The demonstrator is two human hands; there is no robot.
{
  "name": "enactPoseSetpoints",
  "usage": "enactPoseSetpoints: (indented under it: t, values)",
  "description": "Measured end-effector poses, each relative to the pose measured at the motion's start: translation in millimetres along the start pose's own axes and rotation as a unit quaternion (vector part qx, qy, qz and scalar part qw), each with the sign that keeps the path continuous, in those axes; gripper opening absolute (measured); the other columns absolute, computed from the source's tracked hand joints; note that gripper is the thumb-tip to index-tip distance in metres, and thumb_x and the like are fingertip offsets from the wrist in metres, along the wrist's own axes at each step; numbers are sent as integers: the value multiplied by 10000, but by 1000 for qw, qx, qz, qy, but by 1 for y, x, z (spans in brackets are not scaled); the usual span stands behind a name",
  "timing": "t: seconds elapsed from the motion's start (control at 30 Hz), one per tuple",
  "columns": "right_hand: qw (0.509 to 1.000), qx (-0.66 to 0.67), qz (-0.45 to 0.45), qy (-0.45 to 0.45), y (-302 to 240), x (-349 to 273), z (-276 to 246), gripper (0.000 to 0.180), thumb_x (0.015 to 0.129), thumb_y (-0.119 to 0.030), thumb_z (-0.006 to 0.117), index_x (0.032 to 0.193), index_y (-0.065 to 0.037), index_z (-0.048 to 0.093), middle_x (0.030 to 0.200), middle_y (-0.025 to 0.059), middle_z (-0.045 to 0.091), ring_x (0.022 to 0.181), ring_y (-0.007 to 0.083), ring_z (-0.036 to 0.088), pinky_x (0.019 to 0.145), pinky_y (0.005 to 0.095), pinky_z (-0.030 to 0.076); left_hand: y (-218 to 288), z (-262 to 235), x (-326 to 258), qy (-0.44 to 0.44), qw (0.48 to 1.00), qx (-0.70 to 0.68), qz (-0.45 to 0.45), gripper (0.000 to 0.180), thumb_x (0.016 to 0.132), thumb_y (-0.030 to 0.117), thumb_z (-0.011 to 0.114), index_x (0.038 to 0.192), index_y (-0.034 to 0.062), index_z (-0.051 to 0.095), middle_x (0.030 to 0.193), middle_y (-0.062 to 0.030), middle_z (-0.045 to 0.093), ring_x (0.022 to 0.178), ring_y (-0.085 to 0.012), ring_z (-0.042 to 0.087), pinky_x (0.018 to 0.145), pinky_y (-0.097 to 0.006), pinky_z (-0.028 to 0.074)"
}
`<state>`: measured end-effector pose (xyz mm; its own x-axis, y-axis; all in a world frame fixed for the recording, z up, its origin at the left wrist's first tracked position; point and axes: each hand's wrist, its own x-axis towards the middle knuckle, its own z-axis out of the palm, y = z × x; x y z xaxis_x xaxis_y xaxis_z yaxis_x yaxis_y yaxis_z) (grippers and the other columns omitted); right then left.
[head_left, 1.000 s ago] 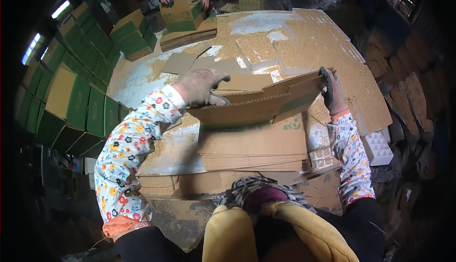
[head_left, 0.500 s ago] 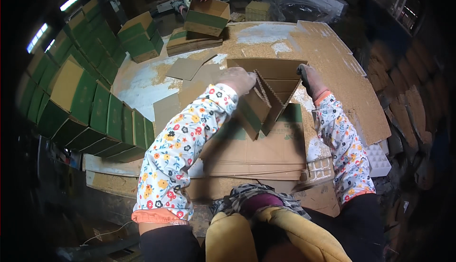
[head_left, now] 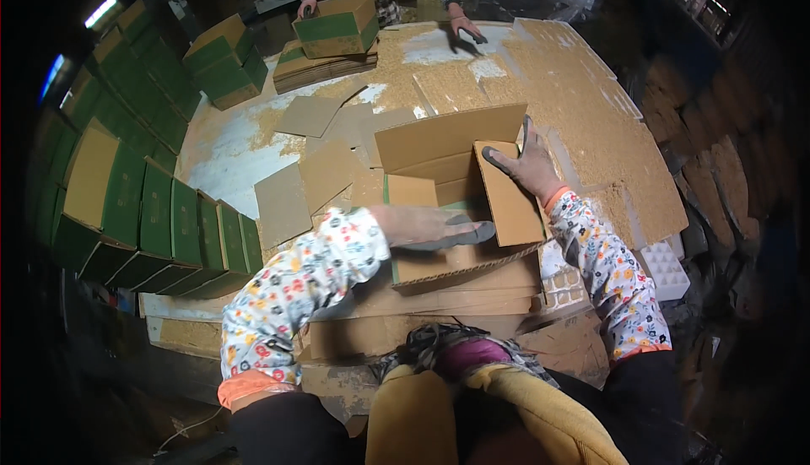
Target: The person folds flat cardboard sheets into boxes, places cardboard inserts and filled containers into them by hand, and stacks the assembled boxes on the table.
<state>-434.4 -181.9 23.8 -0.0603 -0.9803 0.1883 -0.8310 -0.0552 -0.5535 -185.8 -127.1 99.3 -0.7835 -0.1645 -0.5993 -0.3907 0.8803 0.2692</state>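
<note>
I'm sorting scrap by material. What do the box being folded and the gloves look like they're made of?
The box looks like brown corrugated cardboard, matte, with a green printed outside; its flaps hold stiff creases. The left hand and right hand seem to wear knit gloves with dark, probably rubbery, coated fingertips; the weave is too small to confirm.

The big round table [head_left: 253, 153] is pale and worn, with brown dust all over its top. Left of the table, green and brown boxes [head_left: 152, 212] stand packed close in rows. More green boxes [head_left: 224, 64] sit on the table's far left edge. Flat brown cardboard sheets [head_left: 591, 127] cover the table's right side. Two bright lights [head_left: 101, 11] shine above the table's left side. The room around the table is dark.
</note>
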Motion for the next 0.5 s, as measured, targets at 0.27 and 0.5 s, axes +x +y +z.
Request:
enactPoseSetpoints:
  t: [0.27,0.5]
  values:
    - [891,243,20,-384,-6,44,-101,504,894,-352,617,1223,24,548,1199,139,600,1102,182,550,955,300,423,-59,101,17,438,679,-540,-236,886,785,429,710,1394,-21,248,1256,-286,490,1210,-375,471,1044,-410,361]
    - [911,-190,-316,-183,14,-111,-59,856,882,-547,505,1448,8,182,1470,264,239,1399,389,178,1156,458,88,-19,89,21,509,584,-533,-339,676,889,270,617,1421,7,295,1176,-336,444,977,-406,546,946,-406,425]
